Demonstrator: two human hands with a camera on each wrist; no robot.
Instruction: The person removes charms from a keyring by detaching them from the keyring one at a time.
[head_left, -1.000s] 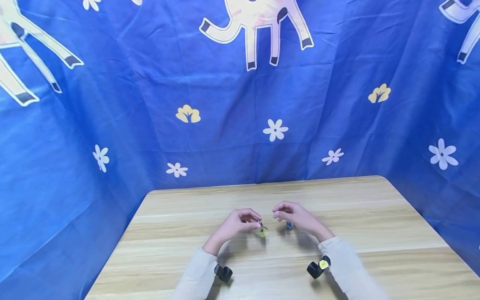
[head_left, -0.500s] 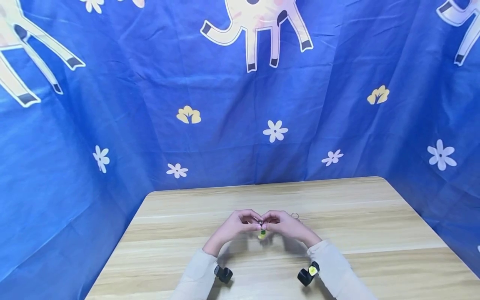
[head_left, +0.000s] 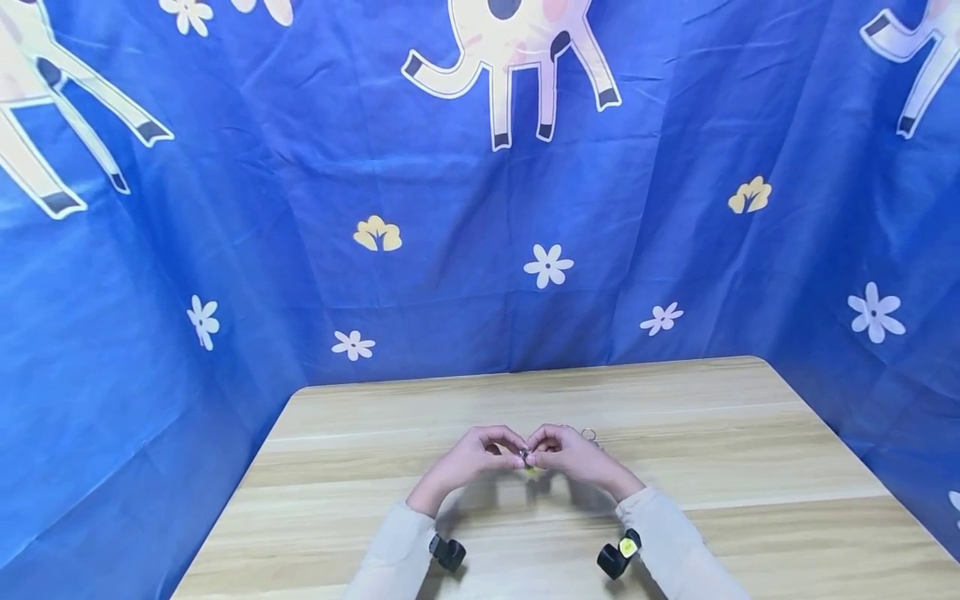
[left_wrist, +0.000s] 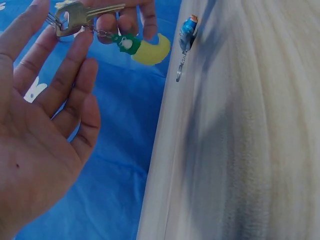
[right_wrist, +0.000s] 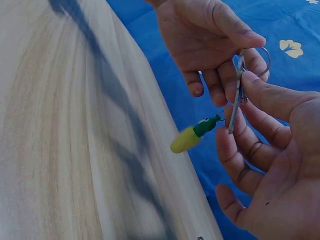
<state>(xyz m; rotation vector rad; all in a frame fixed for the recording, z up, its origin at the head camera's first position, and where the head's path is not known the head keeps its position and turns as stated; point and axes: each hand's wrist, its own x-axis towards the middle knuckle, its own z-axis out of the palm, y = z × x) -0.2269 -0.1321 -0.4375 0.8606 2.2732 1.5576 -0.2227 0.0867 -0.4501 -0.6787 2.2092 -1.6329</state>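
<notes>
Both hands meet above the middle of the table in the head view. My left hand (head_left: pixel 474 457) pinches a metal split ring (right_wrist: pixel 269 61) between thumb and fingers. My right hand (head_left: pixel 573 458) pinches a key (left_wrist: pixel 75 19) on that ring, thumb flat against its head in the right wrist view. A keychain charm (left_wrist: pixel 150 51), yellow and curved with a green top, dangles from a short chain beside the key. In the head view, the fingers largely hide the ring and key.
A second keychain (left_wrist: pixel 188 34), with a blue and orange figure, lies on the wooden table (head_left: pixel 420 400); its ring (head_left: pixel 589 434) shows behind the right hand. Blue patterned cloth (head_left: pixel 450 300) encloses the table's back and sides. Each wrist bears a small black camera (head_left: pixel 447 552).
My right hand has moved left from over the blue keychain to meet the left hand and grip the key. The second keychain's ring has come into view. The left hand stays nearly in place.
</notes>
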